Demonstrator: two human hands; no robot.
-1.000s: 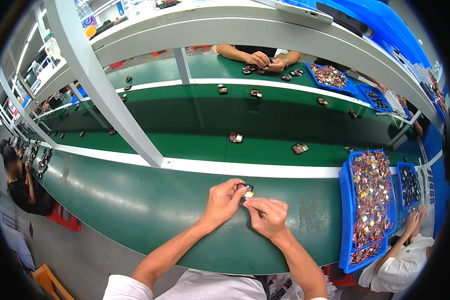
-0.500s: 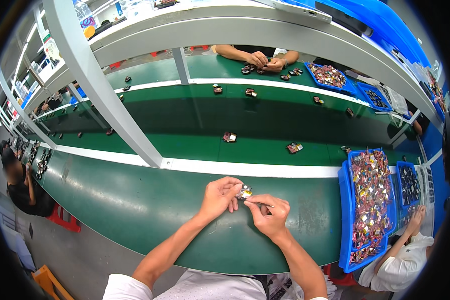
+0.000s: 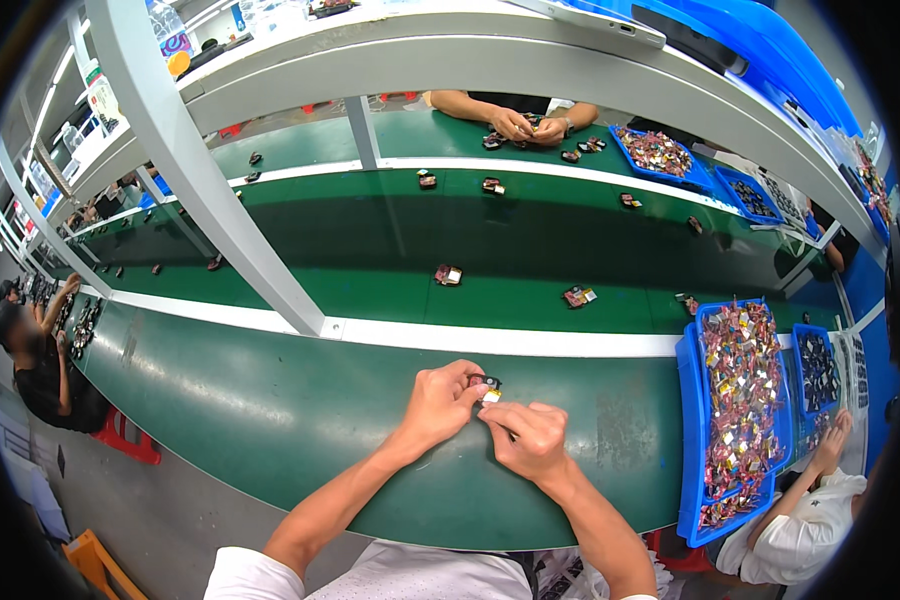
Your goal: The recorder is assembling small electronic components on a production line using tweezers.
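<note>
My left hand (image 3: 442, 402) pinches a small electronic assembly (image 3: 488, 388) above the green bench. The assembly has a black shell, reddish wires and a yellow-and-white part. My right hand (image 3: 530, 440) is closed, its fingertips against the near edge of the assembly. Part of a thin dark tool (image 3: 513, 436) shows between the right fingers; most of it is hidden, so its kind is unclear.
Right of my hands stands a blue tray (image 3: 688, 440) heaped with wired parts, beside a smaller blue bin (image 3: 802, 340) of black pieces. Beyond a white rail, assemblies (image 3: 449, 275) lie on a green conveyor (image 3: 390, 225). A grey post (image 3: 205, 170) rises left. Co-workers sit opposite, left and right.
My right hand has turned and shifted slightly left, closer in under the assembly, and the assembly has tilted. Pieces on the conveyor have moved a little to the left.
</note>
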